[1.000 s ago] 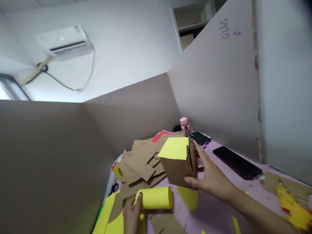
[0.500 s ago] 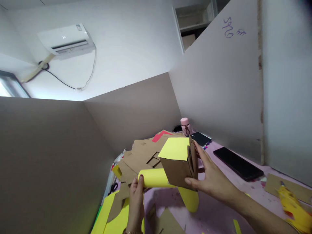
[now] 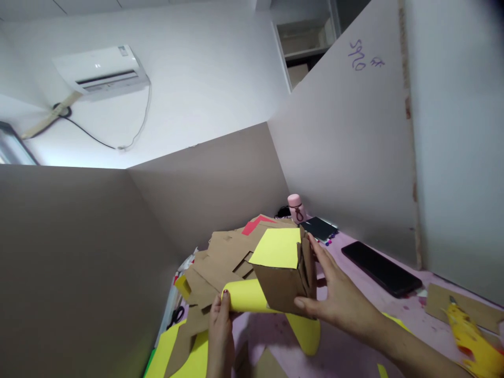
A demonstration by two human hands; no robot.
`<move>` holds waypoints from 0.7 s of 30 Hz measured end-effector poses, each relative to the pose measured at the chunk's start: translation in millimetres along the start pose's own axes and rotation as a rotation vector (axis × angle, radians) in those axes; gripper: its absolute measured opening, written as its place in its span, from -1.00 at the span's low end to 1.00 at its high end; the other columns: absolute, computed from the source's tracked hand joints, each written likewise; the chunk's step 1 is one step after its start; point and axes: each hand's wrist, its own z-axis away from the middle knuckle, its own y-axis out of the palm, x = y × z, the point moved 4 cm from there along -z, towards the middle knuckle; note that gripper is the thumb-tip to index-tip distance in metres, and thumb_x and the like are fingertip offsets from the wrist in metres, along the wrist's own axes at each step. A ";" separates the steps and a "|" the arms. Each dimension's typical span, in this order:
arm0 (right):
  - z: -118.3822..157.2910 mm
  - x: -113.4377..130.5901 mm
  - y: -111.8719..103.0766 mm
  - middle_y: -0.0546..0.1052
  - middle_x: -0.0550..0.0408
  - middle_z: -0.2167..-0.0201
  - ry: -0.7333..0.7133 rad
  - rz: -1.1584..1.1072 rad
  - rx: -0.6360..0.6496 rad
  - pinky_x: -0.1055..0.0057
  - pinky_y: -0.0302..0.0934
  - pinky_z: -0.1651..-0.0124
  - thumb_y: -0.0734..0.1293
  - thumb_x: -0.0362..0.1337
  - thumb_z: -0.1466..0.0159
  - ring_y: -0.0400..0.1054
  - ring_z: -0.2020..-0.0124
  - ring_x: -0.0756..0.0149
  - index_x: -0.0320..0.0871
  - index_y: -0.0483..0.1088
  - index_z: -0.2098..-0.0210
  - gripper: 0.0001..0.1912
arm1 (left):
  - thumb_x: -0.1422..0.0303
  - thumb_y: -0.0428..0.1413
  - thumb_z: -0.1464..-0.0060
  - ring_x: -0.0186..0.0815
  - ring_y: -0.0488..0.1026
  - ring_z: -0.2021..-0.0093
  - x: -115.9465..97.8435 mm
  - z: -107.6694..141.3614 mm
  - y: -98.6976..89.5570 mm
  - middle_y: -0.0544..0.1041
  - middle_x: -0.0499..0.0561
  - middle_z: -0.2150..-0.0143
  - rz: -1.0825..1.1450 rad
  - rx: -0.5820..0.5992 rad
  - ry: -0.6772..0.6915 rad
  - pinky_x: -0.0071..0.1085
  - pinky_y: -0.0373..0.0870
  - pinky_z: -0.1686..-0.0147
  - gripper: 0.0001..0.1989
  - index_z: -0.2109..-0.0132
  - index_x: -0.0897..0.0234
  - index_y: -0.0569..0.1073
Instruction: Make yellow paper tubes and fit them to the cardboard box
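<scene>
A brown cardboard box (image 3: pixel 281 287) with a yellow paper top (image 3: pixel 277 248) is held above the table. My right hand (image 3: pixel 331 294) grips its right side, thumb at the lower front corner and fingers at the upper back edge. From the box's left side sticks out a rolled yellow paper tube (image 3: pixel 248 295). My left hand (image 3: pixel 221 315) pinches the tube's left end, thumb on top. A yellow paper piece with a rounded end (image 3: pixel 306 333) shows below the box. How the tube and box join is hidden.
Cardboard sheets (image 3: pixel 224 257) are piled behind the box. A black phone (image 3: pixel 381 269), a pink bottle (image 3: pixel 296 208) and a yellow glue gun (image 3: pixel 472 333) lie or stand to the right. Yellow sheets (image 3: pixel 161 352) and black scissors (image 3: pixel 177 315) are at left. Grey partitions (image 3: pixel 212 184) surround the table.
The view has shifted slightly, so the whole scene sits lower and a little further left. Both hands keep their grip on the box and tube.
</scene>
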 end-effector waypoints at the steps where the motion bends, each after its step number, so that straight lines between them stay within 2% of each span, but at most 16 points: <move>1: -0.2 -0.3 0.2 -0.09 0.05 -0.38 0.002 -0.006 0.001 -0.19 0.08 -0.19 0.44 -0.22 -0.01 -0.06 -0.31 -0.16 0.19 -0.33 -0.33 0.10 | 0.11 0.27 0.21 -0.31 0.46 0.41 0.0 -0.8 -0.5 0.55 -0.08 0.41 -0.002 0.002 -0.006 -0.44 0.40 0.42 -0.59 0.24 0.28 0.44; 5: -2.3 -0.5 1.4 -0.12 0.03 -0.39 0.023 -0.009 0.014 -0.17 0.05 -0.21 0.45 -0.20 0.01 -0.08 -0.32 -0.13 0.15 -0.33 -0.33 0.13 | 0.11 0.28 0.21 -0.32 0.46 0.39 0.2 -2.2 -1.8 0.56 -0.07 0.39 -0.027 0.012 -0.017 -0.45 0.41 0.42 -0.61 0.27 0.26 0.45; 9: -4.9 4.2 1.6 -0.06 0.00 -0.37 0.029 -0.016 0.037 -0.10 0.06 -0.22 0.47 -0.19 0.03 -0.07 -0.32 -0.05 0.11 -0.36 -0.33 0.16 | 0.07 0.28 0.24 -0.30 0.47 0.35 0.3 -4.2 -3.3 0.56 -0.09 0.37 -0.040 0.002 -0.013 -0.46 0.44 0.40 -0.58 0.27 0.24 0.45; 15: -6.6 12.4 -1.8 -0.07 -0.04 -0.38 0.069 0.014 0.069 0.02 0.04 -0.25 0.48 -0.18 0.09 -0.12 -0.34 0.03 -0.01 -0.35 -0.35 0.23 | 0.13 0.29 0.20 -0.24 0.52 0.29 12.8 -22.4 -15.1 0.58 -0.05 0.29 -0.002 -0.001 -0.066 -0.41 0.48 0.35 -0.60 0.22 0.23 0.45; 18: -6.7 15.4 -3.4 -0.10 -0.06 -0.39 0.101 0.053 0.078 0.04 -0.02 -0.28 0.49 -0.18 0.12 -0.17 -0.35 0.04 -0.06 -0.34 -0.35 0.25 | 0.14 0.31 0.24 -0.22 0.53 0.33 17.6 -31.0 -21.7 0.58 -0.04 0.32 0.003 -0.025 -0.070 -0.37 0.51 0.37 -0.61 0.25 0.22 0.46; 21: -6.4 19.2 -4.7 -0.10 -0.05 -0.39 0.115 0.076 0.076 0.06 -0.02 -0.29 0.48 -0.19 0.14 -0.17 -0.36 0.04 -0.08 -0.33 -0.35 0.25 | 0.20 0.29 0.21 -0.20 0.54 0.35 16.9 -33.1 -22.9 0.58 -0.05 0.37 -0.040 -0.030 -0.043 -0.32 0.53 0.31 -0.70 0.30 0.20 0.46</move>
